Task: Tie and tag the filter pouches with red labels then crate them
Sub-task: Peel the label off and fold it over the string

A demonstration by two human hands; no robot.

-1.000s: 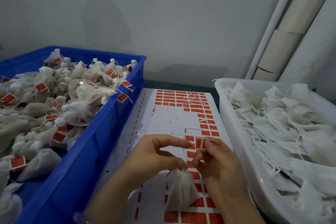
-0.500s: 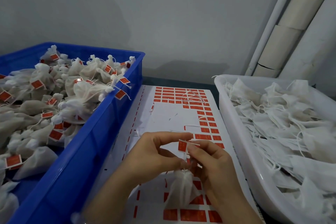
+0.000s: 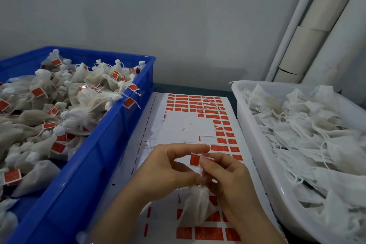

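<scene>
Left of our fingers (image 3: 190, 147), blue crate (image 3: 111, 154) heaped with tagged pouches (image 3: 89, 97); right of them, white tray (image 3: 255, 144) full of untagged pouches (image 3: 316, 134). We judge much remains. Left hand (image 3: 168, 170) pinches filter pouch (image 3: 198, 208) neck under the fingers; right hand (image 3: 231, 180) pinches red label (image 3: 195, 160) just above.

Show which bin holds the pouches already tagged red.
The blue crate on the left: its pouches carry red labels; those in the white tray carry none.
</scene>
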